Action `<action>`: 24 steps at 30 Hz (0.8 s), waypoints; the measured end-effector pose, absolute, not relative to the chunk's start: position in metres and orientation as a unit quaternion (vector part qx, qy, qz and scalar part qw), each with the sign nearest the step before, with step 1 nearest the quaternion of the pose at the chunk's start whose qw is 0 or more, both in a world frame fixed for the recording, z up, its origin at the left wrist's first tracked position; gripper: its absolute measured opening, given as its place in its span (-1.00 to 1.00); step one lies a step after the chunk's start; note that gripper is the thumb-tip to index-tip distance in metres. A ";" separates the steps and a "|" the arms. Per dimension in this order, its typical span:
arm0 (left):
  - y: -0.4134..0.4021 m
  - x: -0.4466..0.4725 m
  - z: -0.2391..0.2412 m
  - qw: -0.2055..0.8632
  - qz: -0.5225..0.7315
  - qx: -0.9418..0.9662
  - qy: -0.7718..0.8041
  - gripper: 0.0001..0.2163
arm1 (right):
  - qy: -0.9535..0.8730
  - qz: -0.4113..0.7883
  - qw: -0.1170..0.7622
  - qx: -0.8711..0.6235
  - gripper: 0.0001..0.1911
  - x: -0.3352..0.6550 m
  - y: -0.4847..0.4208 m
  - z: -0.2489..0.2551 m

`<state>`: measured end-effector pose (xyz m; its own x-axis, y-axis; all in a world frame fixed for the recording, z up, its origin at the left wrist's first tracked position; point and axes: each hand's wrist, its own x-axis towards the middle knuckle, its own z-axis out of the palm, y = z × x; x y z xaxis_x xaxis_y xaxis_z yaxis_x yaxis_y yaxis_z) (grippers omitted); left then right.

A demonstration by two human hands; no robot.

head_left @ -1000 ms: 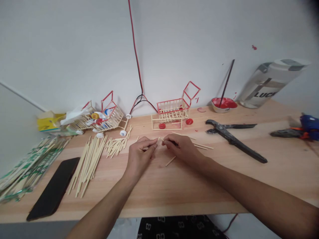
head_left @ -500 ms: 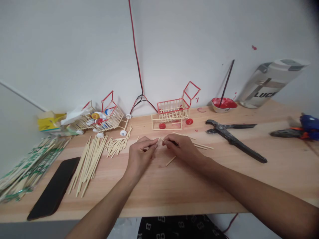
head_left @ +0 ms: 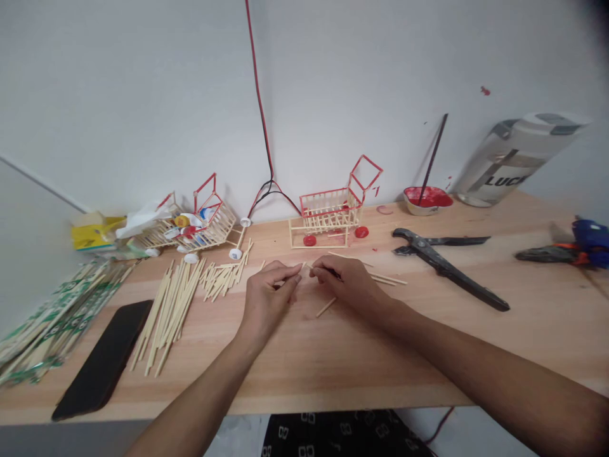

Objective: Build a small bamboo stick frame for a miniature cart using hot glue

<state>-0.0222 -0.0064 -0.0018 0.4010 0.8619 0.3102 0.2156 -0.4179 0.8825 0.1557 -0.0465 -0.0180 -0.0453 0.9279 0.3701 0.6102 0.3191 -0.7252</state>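
My left hand (head_left: 267,295) and my right hand (head_left: 351,284) are close together over the middle of the table, each closed in a pinch. Between the fingertips shows a short bit of thin wooden stick (head_left: 304,267); most of it is hidden, and I cannot tell if it is one piece or two. A loose stick (head_left: 326,308) lies just below my right hand, and a few more sticks (head_left: 383,279) lie beyond its wrist. Behind my hands stands a small stick-built shopping cart (head_left: 328,219) with red edges and red wheels.
Left are bundled sticks (head_left: 166,317), shorter cut sticks (head_left: 223,279), a black phone (head_left: 104,358), wrapped chopsticks (head_left: 57,324) and a filled little cart (head_left: 209,222). Right are black-handled cutters (head_left: 442,260), a red paint dish (head_left: 428,206), a clear jug (head_left: 514,162) and a blue tool (head_left: 590,241).
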 end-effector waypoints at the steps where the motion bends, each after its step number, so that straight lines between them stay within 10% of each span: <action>1: -0.006 -0.022 -0.002 0.395 0.407 0.738 0.364 -0.86 | -0.697 0.191 0.417 -0.550 -0.80 0.156 -0.046 -0.018; 24: -0.006 -0.025 -0.004 0.365 0.400 0.764 0.350 -0.84 | -0.702 0.188 0.419 -0.545 -0.81 0.157 -0.046 -0.020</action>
